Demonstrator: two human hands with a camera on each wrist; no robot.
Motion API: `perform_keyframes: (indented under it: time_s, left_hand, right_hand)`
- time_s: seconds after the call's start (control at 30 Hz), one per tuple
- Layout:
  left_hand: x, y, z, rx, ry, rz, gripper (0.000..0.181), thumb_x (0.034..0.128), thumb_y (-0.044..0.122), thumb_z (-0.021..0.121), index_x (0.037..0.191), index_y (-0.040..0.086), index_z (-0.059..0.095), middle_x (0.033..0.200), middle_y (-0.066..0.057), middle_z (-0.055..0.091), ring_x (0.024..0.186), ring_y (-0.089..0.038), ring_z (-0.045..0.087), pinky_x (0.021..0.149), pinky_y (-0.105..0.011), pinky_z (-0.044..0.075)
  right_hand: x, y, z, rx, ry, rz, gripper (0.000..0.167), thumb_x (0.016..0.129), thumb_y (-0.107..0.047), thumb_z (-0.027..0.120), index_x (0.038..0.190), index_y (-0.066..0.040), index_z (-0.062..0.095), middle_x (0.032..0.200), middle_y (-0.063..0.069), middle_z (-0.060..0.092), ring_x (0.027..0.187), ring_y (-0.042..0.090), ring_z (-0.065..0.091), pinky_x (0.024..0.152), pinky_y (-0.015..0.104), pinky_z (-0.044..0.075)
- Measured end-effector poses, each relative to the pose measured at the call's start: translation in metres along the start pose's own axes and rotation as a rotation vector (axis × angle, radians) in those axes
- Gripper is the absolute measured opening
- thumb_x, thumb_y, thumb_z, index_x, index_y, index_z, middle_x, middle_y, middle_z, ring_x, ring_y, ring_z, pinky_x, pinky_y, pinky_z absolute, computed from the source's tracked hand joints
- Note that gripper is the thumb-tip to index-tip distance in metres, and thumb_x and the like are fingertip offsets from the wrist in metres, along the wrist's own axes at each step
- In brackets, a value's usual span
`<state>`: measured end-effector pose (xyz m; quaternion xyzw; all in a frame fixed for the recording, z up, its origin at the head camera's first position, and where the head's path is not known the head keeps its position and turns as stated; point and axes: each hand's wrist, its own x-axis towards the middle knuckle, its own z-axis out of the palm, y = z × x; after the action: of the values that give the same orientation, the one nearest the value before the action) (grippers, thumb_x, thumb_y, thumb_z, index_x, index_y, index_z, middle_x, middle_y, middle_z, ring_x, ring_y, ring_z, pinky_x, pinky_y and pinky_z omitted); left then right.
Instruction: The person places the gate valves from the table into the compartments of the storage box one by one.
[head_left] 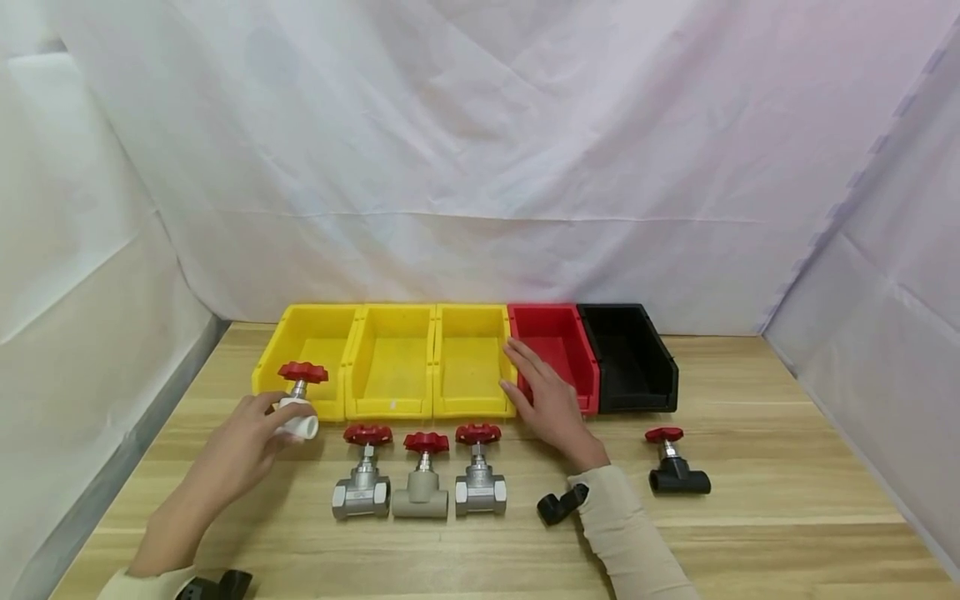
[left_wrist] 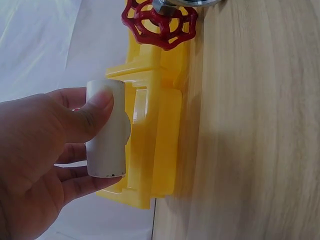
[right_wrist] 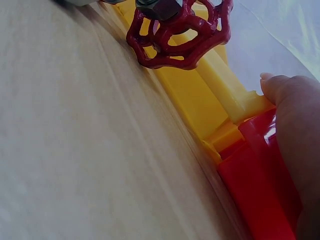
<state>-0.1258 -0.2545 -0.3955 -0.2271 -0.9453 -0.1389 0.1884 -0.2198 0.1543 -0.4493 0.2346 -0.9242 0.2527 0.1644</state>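
Observation:
My left hand grips a white plastic valve by its pipe body, its red handwheel upright above. The left wrist view shows the thumb pressed along the white valve's body. It is held in front of the leftmost yellow bin. At the seam of the rightmost yellow bin and the red bin, my right hand lies with fingers extended, holding nothing. In the right wrist view its thumb is over that rim; the other fingers are hidden there.
Between my hands stand a metal valve, a grey plastic valve and another metal valve, all with red handwheels. A black valve stands at the right. The middle yellow bin and a black bin complete the row.

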Motion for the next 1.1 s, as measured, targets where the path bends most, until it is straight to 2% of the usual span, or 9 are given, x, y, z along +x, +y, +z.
perform_keyframes:
  time_s: [0.27,0.5,0.7,0.93,1.1]
  left_hand:
    - [0.009,-0.005,0.006,0.013,-0.029,-0.043,0.041,0.0746,0.000,0.078,0.112,0.014,0.068,0.106,-0.024,0.057,0.093,-0.042,0.053,0.072,-0.058,0.051]
    - [0.017,-0.010,0.010,0.021,-0.027,-0.051,0.041,0.0765,-0.003,0.075,0.114,0.011,0.068,0.110,-0.029,0.055,0.098,-0.048,0.052,0.074,-0.062,0.049]
    - [0.022,-0.012,0.013,0.018,-0.043,-0.075,0.041,0.0786,-0.002,0.074,0.117,0.012,0.067,0.113,-0.030,0.055,0.102,-0.048,0.051,0.078,-0.063,0.048]
    - [0.032,-0.016,0.017,0.005,0.021,-0.045,0.038,0.0776,-0.001,0.075,0.113,0.010,0.068,0.108,-0.030,0.056,0.095,-0.047,0.054,0.077,-0.062,0.048]
    - [0.039,-0.020,0.019,-0.017,0.021,-0.071,0.035,0.0795,0.001,0.074,0.113,0.009,0.068,0.107,-0.031,0.057,0.097,-0.048,0.053,0.080,-0.063,0.046]
  right_hand:
    - [0.000,0.000,0.002,0.003,0.010,-0.009,0.066,0.092,-0.034,0.063,0.150,-0.030,0.031,0.154,-0.013,0.025,0.129,0.020,0.042,0.080,0.046,0.053]
    - [-0.001,0.000,0.002,0.006,0.010,-0.004,0.068,0.092,-0.034,0.063,0.151,-0.034,0.028,0.155,-0.014,0.024,0.130,0.019,0.041,0.082,0.048,0.052]
    - [0.000,0.000,0.001,0.004,0.013,-0.015,0.069,0.092,-0.033,0.064,0.151,-0.034,0.028,0.154,-0.013,0.025,0.129,0.019,0.042,0.081,0.046,0.053]
    - [0.000,0.000,0.001,0.009,0.022,-0.019,0.066,0.091,-0.032,0.064,0.150,-0.029,0.033,0.154,-0.011,0.026,0.128,0.020,0.043,0.080,0.045,0.053]
    - [-0.001,-0.001,0.001,0.008,0.020,-0.012,0.065,0.091,-0.031,0.065,0.149,-0.026,0.035,0.154,-0.010,0.027,0.128,0.021,0.043,0.080,0.047,0.053]
